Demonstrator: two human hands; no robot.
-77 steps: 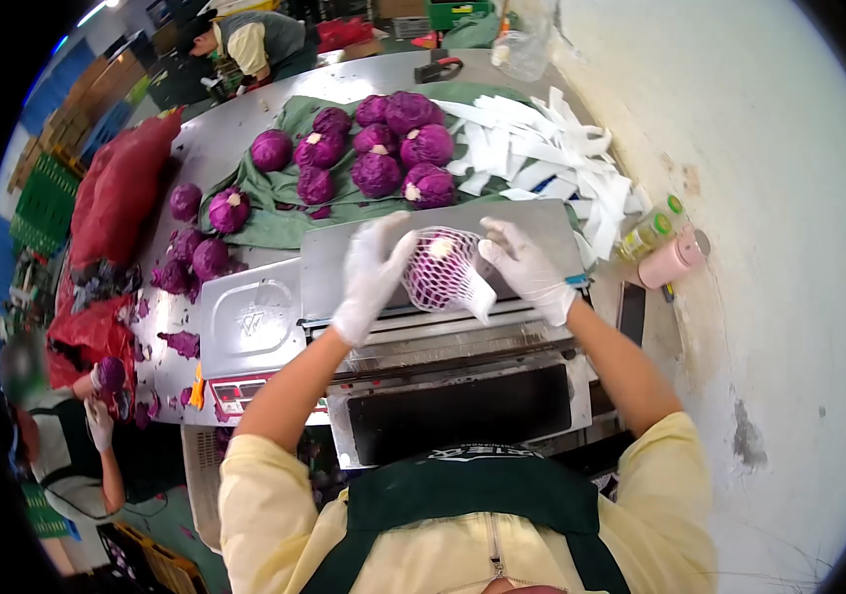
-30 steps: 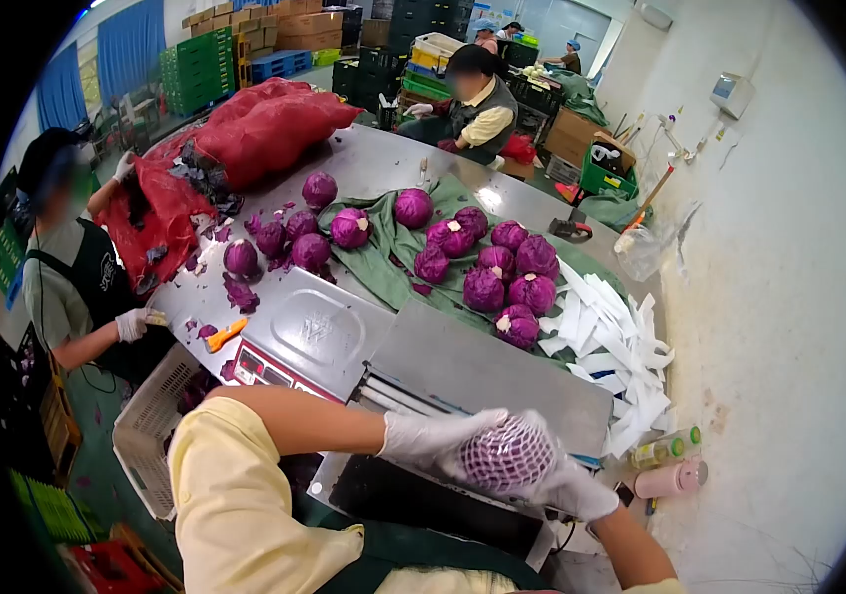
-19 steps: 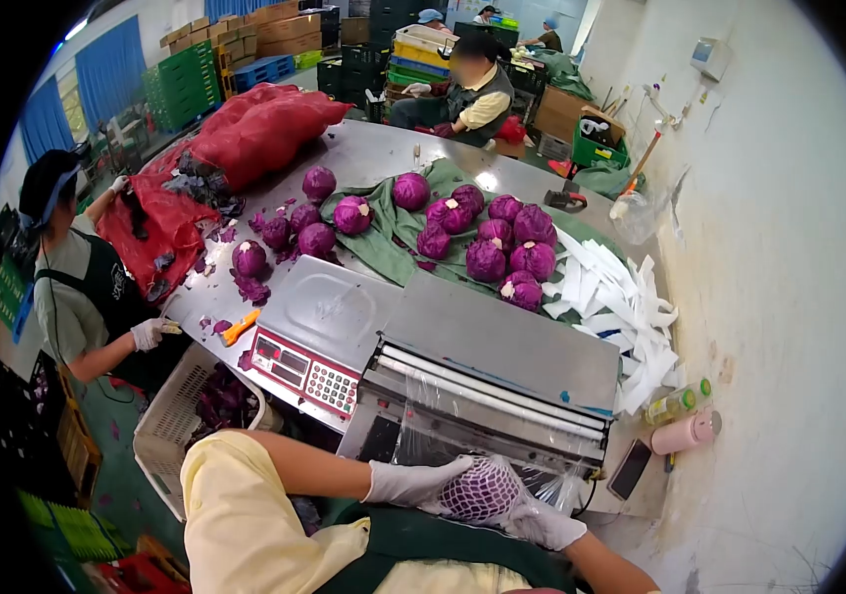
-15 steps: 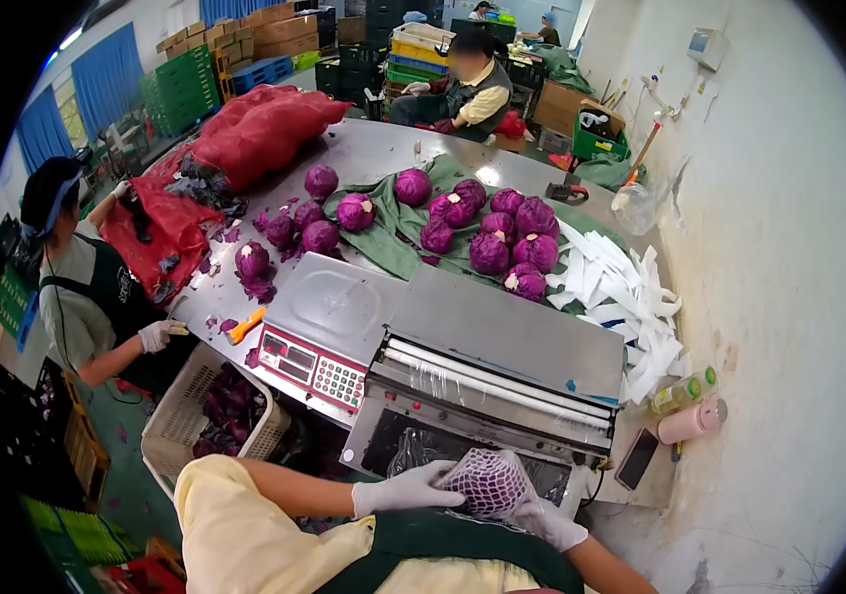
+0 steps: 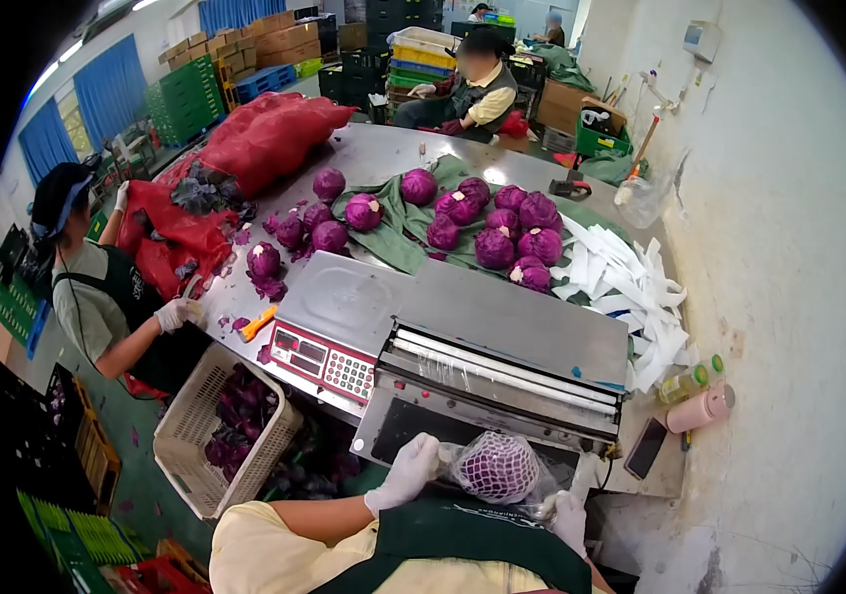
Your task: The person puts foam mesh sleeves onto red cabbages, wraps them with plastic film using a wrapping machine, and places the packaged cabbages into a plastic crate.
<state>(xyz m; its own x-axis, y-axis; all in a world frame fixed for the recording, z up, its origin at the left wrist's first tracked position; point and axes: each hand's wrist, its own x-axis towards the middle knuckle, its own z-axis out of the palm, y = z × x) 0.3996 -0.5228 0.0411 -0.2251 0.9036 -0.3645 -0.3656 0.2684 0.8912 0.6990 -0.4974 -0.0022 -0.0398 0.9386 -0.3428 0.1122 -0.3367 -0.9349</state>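
Observation:
In front of my apron, a red cabbage in a white foam net (image 5: 498, 467) sits at the front of the wrapping machine (image 5: 502, 366). Clear plastic film spreads out from both of its sides. At the left, my gloved left hand (image 5: 411, 473) is closed in a fist on the film. My gloved right hand (image 5: 567, 517) grips film at the lower right, its fingers partly hidden. Behind them, a white film roll (image 5: 502, 371) lies across the machine. A weighing scale (image 5: 344, 297) with a red keypad panel adjoins it on the left.
Several red cabbages (image 5: 539, 211) rest on a green cloth (image 5: 393, 243). White foam strips (image 5: 606, 267) lie at right, near a phone (image 5: 646, 447) and pink bottle (image 5: 700, 408). A crate (image 5: 180, 436) holds purple leaves. A co-worker (image 5: 111, 287) stands left by red mesh sacks (image 5: 269, 134).
My hands have moved apart from the netted cabbage, drawing clear film out to both sides. The co-worker at left has lifted a hand with the red mesh. The view has shifted slightly.

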